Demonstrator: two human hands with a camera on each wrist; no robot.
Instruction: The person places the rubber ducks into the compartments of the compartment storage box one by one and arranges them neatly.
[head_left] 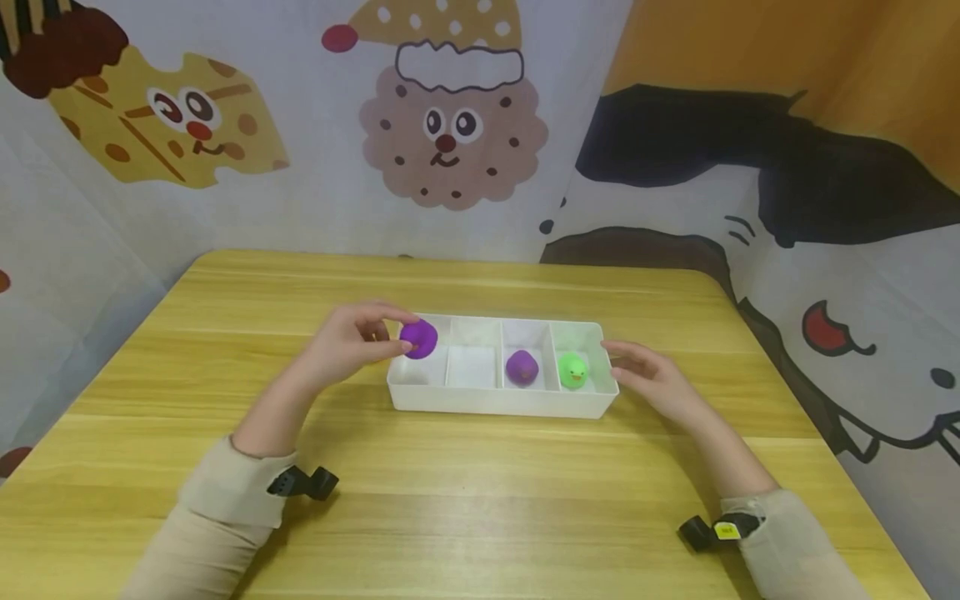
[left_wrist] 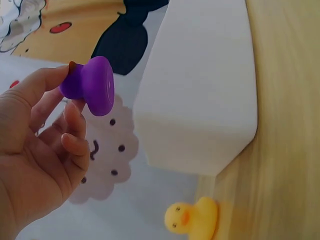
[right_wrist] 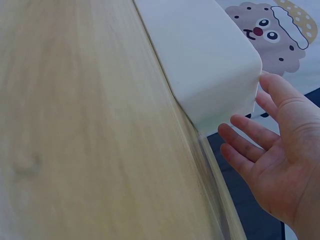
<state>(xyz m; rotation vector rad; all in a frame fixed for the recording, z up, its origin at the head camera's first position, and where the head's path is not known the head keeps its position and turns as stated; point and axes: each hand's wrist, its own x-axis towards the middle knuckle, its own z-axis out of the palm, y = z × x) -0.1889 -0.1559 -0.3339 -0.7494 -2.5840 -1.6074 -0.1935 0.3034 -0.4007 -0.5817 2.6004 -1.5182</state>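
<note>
Head view: behind everything hangs a pale fabric backdrop (head_left: 307, 217) printed with a yellow cheese face, a pinkish-brown cookie face in a spotted hat and, at the right, a large black-and-white cartoon animal. In front of it spreads a yellowish wood-grain counter (head_left: 465, 508) with rounded far corners. On the counter, lengthwise from left to right, stands a long white box (head_left: 495, 401) split by thin walls into four compartments. The person's left hand (head_left: 348, 342) is raised at the box's left end, thumb and forefinger pinching a toy while the other fingers curl loosely. The right hand (head_left: 660, 382) is at the opposite end, thumb and fingers parted and gently bent, holding nothing, its fingertips at the rim. A small black device (head_left: 303, 482) is worn at each wrist. Smallest are the toys: the pinched one, a glossy purple rubbery figure (head_left: 420, 339) with a flat round base, is above the leftmost compartment; a purple duck-like toy (head_left: 522, 367) sits in the third from the left, and a bright green rubbery duck (head_left: 573, 371) in the fourth. The left wrist view adds a yellow duck toy (left_wrist: 202, 220) on the counter, near the box.
</note>
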